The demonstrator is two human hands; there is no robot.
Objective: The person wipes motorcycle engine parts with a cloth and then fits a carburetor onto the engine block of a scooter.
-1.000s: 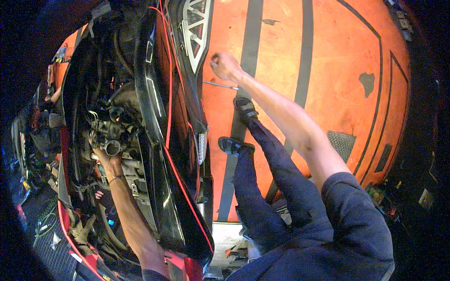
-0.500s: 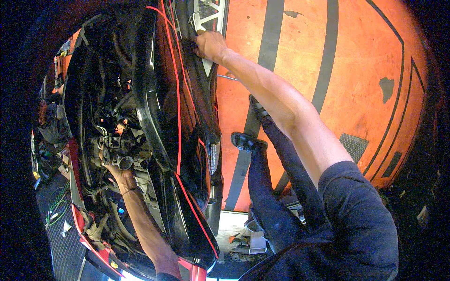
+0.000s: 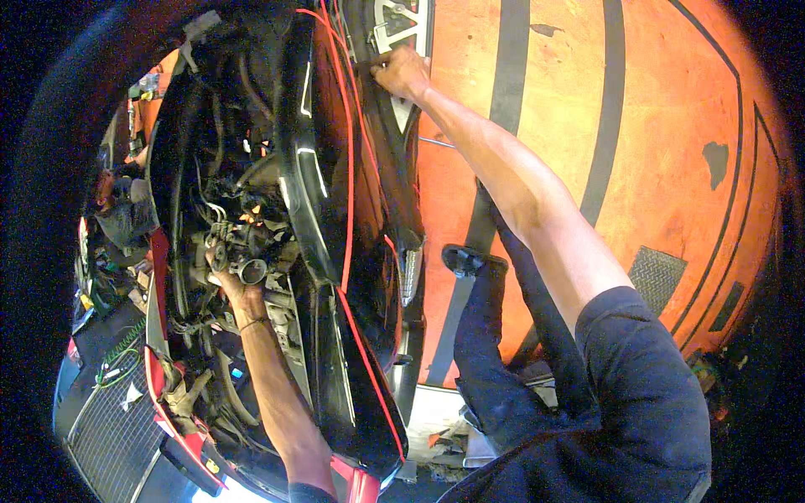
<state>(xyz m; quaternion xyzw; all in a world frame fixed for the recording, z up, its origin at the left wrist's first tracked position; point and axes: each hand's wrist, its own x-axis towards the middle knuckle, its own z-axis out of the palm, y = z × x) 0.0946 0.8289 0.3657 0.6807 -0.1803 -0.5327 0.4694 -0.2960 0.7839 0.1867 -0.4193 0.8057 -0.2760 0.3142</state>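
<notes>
The left hand (image 3: 239,293) is down in the car's engine bay (image 3: 226,159), fingers bent along the left side of a round-mouthed metal part (image 3: 252,271) sitting in the middle of the bay; from here I can't tell whether it grips that part or only steadies itself there. The right hand (image 3: 405,74) is out to the right of the bay, curled narrow at the near end of a white openwork frame (image 3: 398,25), and its fingertips are too hidden for me to say if anything is pinched. A second ago that right hand was clear of the frame, above the orange floor (image 3: 562,168); the left was already at the metal part. Both shoes showed then, but now the right forearm cuts across and I see just one shoe (image 3: 464,260). A small blue patch (image 3: 237,372) in the near end of the bay is too small to read. Right of the bay, a red line (image 3: 348,168) runs along the black bodywork, with a clear lamp (image 3: 410,277) beyond it and, farther right, a tread plate (image 3: 656,281) on the floor. A green coil (image 3: 123,348) lies left of the bay.
</notes>
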